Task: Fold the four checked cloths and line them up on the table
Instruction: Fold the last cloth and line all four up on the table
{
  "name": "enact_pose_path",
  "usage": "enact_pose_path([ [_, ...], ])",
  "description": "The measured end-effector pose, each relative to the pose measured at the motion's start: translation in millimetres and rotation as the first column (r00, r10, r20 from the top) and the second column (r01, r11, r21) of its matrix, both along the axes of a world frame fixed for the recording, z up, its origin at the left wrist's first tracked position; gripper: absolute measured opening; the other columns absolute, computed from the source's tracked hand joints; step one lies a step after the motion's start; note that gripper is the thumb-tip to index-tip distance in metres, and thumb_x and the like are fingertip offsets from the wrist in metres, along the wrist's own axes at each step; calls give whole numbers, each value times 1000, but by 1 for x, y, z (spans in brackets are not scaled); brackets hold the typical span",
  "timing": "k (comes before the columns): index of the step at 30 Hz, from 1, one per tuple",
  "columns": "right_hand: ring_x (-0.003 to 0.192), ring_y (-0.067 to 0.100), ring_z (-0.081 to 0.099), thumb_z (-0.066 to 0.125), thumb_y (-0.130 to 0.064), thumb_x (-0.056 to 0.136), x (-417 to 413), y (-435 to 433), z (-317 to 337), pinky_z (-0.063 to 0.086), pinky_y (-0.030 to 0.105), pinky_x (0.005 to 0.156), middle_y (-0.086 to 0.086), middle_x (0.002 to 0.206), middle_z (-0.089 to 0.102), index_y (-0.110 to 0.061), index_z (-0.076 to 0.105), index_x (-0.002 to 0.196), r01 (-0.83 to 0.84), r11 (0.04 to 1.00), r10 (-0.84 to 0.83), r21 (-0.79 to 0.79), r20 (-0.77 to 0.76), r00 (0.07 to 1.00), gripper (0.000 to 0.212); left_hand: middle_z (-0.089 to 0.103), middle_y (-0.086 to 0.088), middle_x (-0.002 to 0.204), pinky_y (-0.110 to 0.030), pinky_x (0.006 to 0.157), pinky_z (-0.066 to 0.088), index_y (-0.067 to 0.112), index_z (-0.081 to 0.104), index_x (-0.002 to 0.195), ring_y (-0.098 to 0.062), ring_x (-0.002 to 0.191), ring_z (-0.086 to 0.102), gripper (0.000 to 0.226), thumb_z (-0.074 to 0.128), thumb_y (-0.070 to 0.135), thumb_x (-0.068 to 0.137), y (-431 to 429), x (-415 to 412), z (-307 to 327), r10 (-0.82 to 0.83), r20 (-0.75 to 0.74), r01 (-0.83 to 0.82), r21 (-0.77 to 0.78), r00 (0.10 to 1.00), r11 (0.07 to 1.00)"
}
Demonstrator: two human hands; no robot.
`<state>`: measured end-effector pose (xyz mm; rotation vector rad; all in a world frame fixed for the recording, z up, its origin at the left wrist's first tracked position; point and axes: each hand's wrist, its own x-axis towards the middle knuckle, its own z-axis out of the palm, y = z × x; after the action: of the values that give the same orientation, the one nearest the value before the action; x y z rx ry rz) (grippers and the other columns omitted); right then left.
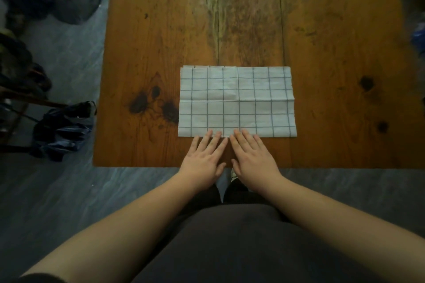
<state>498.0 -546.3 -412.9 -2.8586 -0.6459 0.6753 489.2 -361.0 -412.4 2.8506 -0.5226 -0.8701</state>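
Flat on the worn brown plank table (161, 30), near its front edge, a rectangular white cloth with a thin dark grid pattern (236, 102) is laid out. Its weave looks soft and matte, and a horizontal crease runs across its middle, with a fainter vertical fold line seen in the upper half. Only this one checked cloth is seen on the table.

The left hand (203, 159) and the right hand (251, 158) are placed side by side, palms down, at the cloth's near edge. All fingers are held straight and slightly spread; nothing is gripped. The fingertips of both hands are laid on the cloth's front hem, while the palms lie over bare wood.

The tabletop is made of long boards with visible seams, dark knots and a pale, scuffed streak along the centre. A crumpled dark blue glossy bag (62, 131) is seen on the grey marbled floor (69, 53) to the left of the table.
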Motion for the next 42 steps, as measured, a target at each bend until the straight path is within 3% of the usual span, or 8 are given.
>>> enact_pose_path([
  [3,156,20,-8,32,-44,104,0,-1,-4,-4,41,126,5,170,-3,-17,3,161,-13,1000,12,-4,-24,1000,69,-12,-2,168,-52,125,-6,27,-8,160,-23,153,-20,70,27,52,104,-1,-1,-1,26,12,-26,-1,1000,1000],
  [14,156,20,1,34,-44,104,1,-13,-8,1,39,127,6,169,6,-16,12,161,0,1000,0,-1,-10,1000,67,-13,0,168,-51,125,-4,27,-6,160,-21,154,-18,68,26,50,105,-2,4,-7,34,30,-33,-20,999,999],
  [22,156,19,-7,24,-45,106,-8,-75,-3,0,38,126,6,169,-2,-16,4,161,176,979,-176,-102,3,984,66,-6,-2,169,-36,124,-11,28,-1,161,-20,155,-12,66,29,48,105,49,-5,-6,113,79,-111,-22,990,994],
  [27,156,25,-5,26,-47,105,-12,-80,3,1,45,127,9,170,-3,-16,0,162,282,944,-286,-171,6,958,70,-3,-6,169,-39,125,-7,24,3,161,-23,155,-11,67,31,47,105,46,-8,-1,189,92,-188,-24,978,982],
  [31,156,24,-5,20,-49,102,-10,-46,8,-1,45,127,7,169,-1,-19,4,162,173,981,-174,-85,1,985,69,-6,-5,169,-43,126,-3,24,1,161,-23,155,-13,67,30,47,105,6,-1,6,123,86,-116,-78,989,990],
  [34,156,21,-5,28,-46,104,-7,-19,5,-2,42,126,6,170,1,-18,6,162,94,995,-95,-29,-13,995,68,-8,-4,169,-44,126,-3,23,0,161,-21,154,-15,69,31,47,105,-23,6,2,57,73,-51,-82,996,995],
  [42,156,17,-7,29,-42,106,0,-41,1,-6,35,125,4,170,-1,-17,6,162,101,994,-102,-31,-23,995,65,-8,0,169,-43,127,0,26,-2,160,-18,155,-13,67,30,46,105,2,6,-6,46,52,-43,-56,998,998],
])
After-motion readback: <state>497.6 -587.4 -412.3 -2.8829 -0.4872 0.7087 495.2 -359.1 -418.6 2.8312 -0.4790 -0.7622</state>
